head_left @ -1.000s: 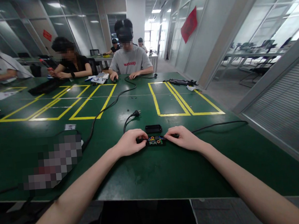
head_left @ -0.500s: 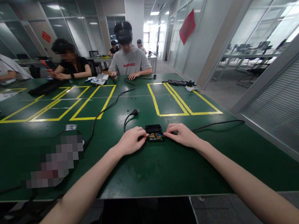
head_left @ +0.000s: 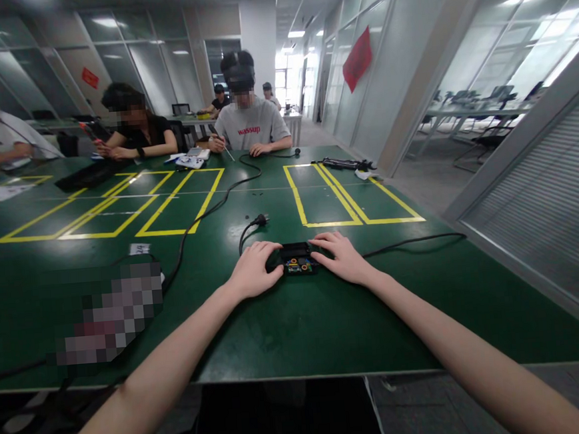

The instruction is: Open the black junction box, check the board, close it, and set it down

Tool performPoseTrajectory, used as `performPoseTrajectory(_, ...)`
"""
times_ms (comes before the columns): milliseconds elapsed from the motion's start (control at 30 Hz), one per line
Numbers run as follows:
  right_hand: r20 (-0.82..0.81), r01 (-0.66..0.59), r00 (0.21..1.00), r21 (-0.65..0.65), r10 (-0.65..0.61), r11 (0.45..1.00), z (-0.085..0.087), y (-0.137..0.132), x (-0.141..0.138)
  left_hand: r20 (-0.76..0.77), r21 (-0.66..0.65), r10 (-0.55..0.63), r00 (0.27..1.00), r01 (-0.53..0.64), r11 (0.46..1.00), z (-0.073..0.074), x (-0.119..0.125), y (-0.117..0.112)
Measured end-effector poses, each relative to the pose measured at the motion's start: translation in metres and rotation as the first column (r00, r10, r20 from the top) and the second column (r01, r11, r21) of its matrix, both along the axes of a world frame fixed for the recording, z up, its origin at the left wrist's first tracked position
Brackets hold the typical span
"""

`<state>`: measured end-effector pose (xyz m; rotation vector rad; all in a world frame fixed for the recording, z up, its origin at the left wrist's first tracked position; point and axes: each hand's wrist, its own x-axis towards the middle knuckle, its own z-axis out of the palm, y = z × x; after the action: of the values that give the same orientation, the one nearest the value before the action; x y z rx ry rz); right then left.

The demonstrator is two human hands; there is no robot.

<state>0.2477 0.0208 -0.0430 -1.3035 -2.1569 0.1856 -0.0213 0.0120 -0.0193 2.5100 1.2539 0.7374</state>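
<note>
An opened black adapter case lies on the green table in front of me. Its lower half holds a circuit board (head_left: pixel 293 265) with ring-shaped coils, and its hollow lid (head_left: pixel 297 249) sits just behind. My left hand (head_left: pixel 256 270) grips the case's left end, forefinger at the lid and thumb lower by the board. At the other end my right hand (head_left: pixel 341 260) holds the lid's right edge with forefinger and thumb a little apart. A black cord (head_left: pixel 412 241) runs out to the right from behind my right hand. A plug (head_left: pixel 260 220) on a short black cable lies beyond my left hand.
A blurred-out object (head_left: pixel 114 311) lies at the left with cables. Yellow tape outlines (head_left: pixel 333 223) mark the table (head_left: pixel 329 341). A black tripod-like item (head_left: pixel 343 164) lies at the far right. Across the table sits a person in a grey shirt (head_left: pixel 252 123); others sit further left.
My fingers have moved from pinching at the two ends of the lower half to spreading up along the lid's sides. The person opposite has lifted a thin tool into view.
</note>
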Motion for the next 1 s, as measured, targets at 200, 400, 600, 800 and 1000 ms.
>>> performPoseTrajectory(200, -0.230, -0.067, 0.973, -0.183, 0.023, 0.981, 0.008, -0.004, -0.006, -0.020, -0.031, -0.068, 0.997, 0.067, 0.997, -0.004, -0.003, 0.001)
performPoseTrajectory(400, -0.436, -0.130, 0.900, -0.262, 0.003, 0.956, 0.008, -0.007, -0.011, 0.103, -0.021, -0.115, 0.988, 0.118, 0.993, -0.003, -0.004, -0.002)
performPoseTrajectory(600, -0.492, -0.176, 0.871, -0.321, -0.005, 0.930, 0.008, -0.007, -0.011, 0.276, -0.102, -0.141, 0.951, 0.175, 0.979, -0.003, -0.001, -0.004)
performPoseTrajectory(800, -0.472, -0.195, 0.881, -0.287, 0.039, 0.938, 0.009, -0.007, -0.011, 0.329, -0.096, -0.179, 0.927, 0.222, 0.970, -0.008, -0.002, -0.001)
performPoseTrajectory(1000, -0.462, -0.210, 0.884, -0.246, 0.076, 0.946, 0.011, -0.009, -0.011, 0.320, -0.113, -0.179, 0.930, 0.225, 0.968, -0.005, -0.002, -0.003)
